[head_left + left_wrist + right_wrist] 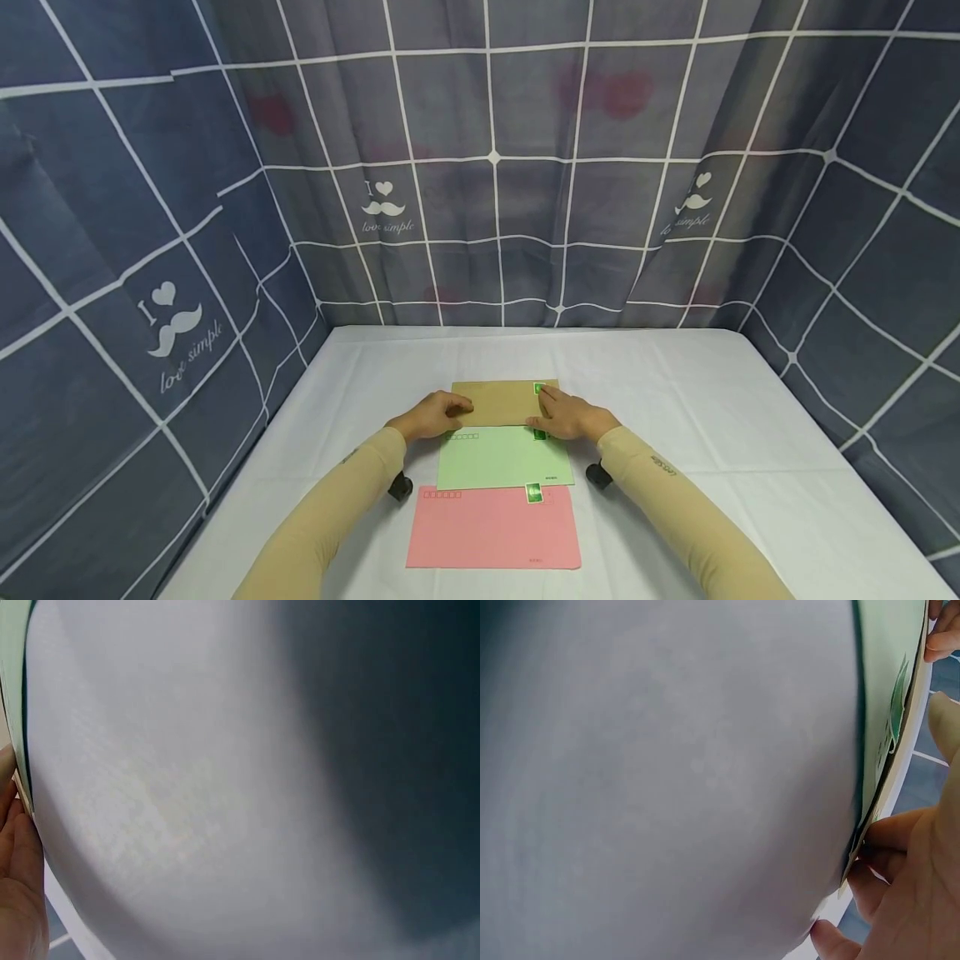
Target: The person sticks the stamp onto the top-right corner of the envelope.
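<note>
A brown envelope point(498, 403) lies farthest back, its front edge at a light green envelope point(502, 460). Over the brown one's left end rests my left hand point(433, 414), fingers reaching in across it and thumb near its lower left corner. At the right end, my right hand point(568, 416) touches it with spread fingers, partly covering the green stamp point(538, 387) in the top corner. In the right wrist view, the fingers point(889, 832) meet the envelope's edge. Another stamp point(540, 434) sits at the green envelope's upper right, just under my right thumb.
A pink envelope point(491, 533) with a green stamp point(534, 493) lies nearest me, against the green envelope's lower edge. All three form a column on a white-covered table point(675, 400). Dark checked curtains point(525, 200) stand behind and on both sides.
</note>
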{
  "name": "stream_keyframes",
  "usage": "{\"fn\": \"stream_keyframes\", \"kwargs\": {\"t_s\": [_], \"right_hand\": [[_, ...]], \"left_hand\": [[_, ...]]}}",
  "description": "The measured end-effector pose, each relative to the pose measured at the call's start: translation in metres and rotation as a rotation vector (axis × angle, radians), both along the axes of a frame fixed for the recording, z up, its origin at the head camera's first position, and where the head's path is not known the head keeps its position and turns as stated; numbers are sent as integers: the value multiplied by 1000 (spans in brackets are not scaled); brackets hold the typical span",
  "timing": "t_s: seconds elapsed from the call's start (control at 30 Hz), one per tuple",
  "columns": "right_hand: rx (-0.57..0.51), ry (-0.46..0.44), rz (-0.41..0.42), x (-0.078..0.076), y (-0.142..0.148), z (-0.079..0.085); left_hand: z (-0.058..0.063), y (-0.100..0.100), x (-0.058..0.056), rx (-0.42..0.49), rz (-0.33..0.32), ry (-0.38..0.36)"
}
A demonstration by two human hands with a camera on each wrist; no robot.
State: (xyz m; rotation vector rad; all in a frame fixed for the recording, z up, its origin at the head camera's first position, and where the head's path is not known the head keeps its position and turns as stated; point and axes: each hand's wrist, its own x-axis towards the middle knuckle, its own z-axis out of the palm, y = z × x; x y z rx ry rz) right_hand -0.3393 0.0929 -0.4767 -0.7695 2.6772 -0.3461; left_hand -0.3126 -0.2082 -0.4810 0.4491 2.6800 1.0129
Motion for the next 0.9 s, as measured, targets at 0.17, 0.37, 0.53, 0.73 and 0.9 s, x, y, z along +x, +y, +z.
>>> {"fn": "stream_keyframes", "kwargs": {"t_s": [0.17,0.37,0.53,0.73,0.9], "right_hand": [[0,2,-8,1,1,-3],[-15,-3,-21,3,2,-3],[-39,21,-6,4,4,2],[-83,50,21,10,10,16],[-135,124,63,16,20,38]], "left_hand": [[-1,2,0,-1,2,6],[-1,4,-1,-16,3,22],[1,7,-1,-57,4,30],[7,7,6,-130,-30,30],[18,8,11,-175,-94,80]]}}
